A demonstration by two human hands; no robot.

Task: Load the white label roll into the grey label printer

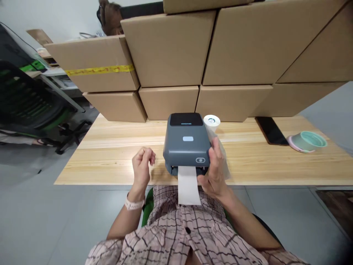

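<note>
Grey label printer sits near the front edge of the wooden table, about midway along it, with its outlet facing the person. A blank white paper strip comes out of the front slot and hangs down over the table edge, reaching the person's checked shirt.

The right hand clasps the printer's right front corner, fingers up the side and thumb by the slot, a hold that looks meant to keep the machine from sliding. A piece of clear plastic film lies between that hand and the table. The left hand, with a pale wristwatch below it, hovers just left of the printer, fingers curled against the thumb; no object shows in it.

A white label roll stands just behind the printer's right rear corner. Toward the right end lie a dark phone and a mint-green tape roll. Stacked cardboard boxes line the back edge, and another person's head shows above them. A black and green chair stands off the left end.
</note>
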